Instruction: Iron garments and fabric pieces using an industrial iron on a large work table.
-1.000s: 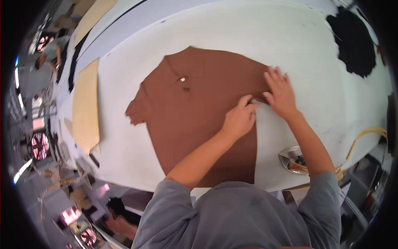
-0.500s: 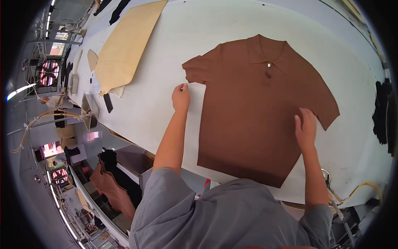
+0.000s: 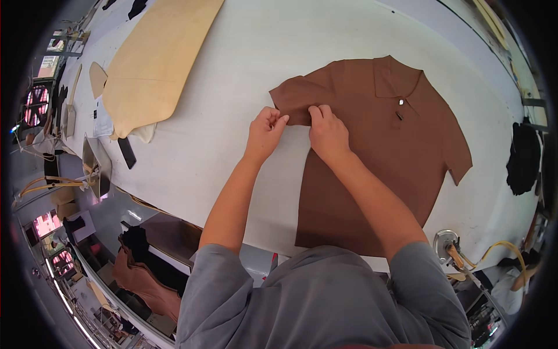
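A brown short-sleeved polo shirt (image 3: 366, 168) lies spread on the white table (image 3: 226, 99), right of centre in the frame, its collar (image 3: 392, 78) toward the top and its lower hem near the person's body. Both hands are at the sleeve (image 3: 308, 93) on the picture's left. The left hand (image 3: 264, 136) is at the cuff edge, fingers bent toward the thumb; whether cloth is pinched between them cannot be told. The right hand (image 3: 331, 136) bends its fingers down onto the sleeve's underside near the armhole, and its grip is likewise unclear.

The step in hand appears to be arranging this sleeve. The next move seems to call for drawing the cuff straight with light tension while the right fingers steady the underarm, without dragging the already flat body (image 3: 349, 203) askew.
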### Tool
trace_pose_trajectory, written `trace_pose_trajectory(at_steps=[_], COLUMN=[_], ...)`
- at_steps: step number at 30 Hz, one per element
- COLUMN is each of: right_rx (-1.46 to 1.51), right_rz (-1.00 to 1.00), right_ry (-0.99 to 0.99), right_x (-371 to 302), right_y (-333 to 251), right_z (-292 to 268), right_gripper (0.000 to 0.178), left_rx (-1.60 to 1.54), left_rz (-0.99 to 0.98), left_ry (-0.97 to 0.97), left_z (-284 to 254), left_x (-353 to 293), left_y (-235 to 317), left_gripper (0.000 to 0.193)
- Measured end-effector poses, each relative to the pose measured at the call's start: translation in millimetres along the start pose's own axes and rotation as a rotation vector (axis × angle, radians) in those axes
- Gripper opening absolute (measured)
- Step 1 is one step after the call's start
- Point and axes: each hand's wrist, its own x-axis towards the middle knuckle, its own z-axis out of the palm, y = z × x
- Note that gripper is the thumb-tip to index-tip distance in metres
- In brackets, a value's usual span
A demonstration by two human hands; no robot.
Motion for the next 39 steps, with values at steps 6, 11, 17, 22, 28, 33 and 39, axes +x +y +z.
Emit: trace_pose_trajectory(at_steps=[6,11,17,22,28,33,39], right_rx=[-0.128,-0.073,0.048,0.066,-0.229,-0.299,-0.018], right_rz=[-0.318,-0.453,-0.561,-0.298,-0.023,-0.162,-0.196], right_ry=[0.063,0.014,0.24,0.22,0.157,0.207,0.231], right_x=[-3,3,25,32,33,38,15], right_y=[14,2,-27,1,73,85,32], right_z=[-19,-1,22,-6,-7,-4,-13], right_gripper=[0.016,0.01,0.009,0.013,0.021,0.021,0.021], left_rx=[0.138,0.261,0.648,0.575,0.655,0.721,0.748], left_rz=[-0.166,-0.136,-0.171,0.434,0.829,0.834,0.808], left_ry=[-0.078,0.125,0.125,0.414,0.228,0.204,0.207], left_z=[-35,-25,-45,-47,-15,-5,-5], left_x=[5,55,102,58,2,10,13], left_y=[-1,6,5,-12,-41,-44,-38], left_gripper=[0.024,0.023,0.021,0.02,0.034,0.036,0.022])
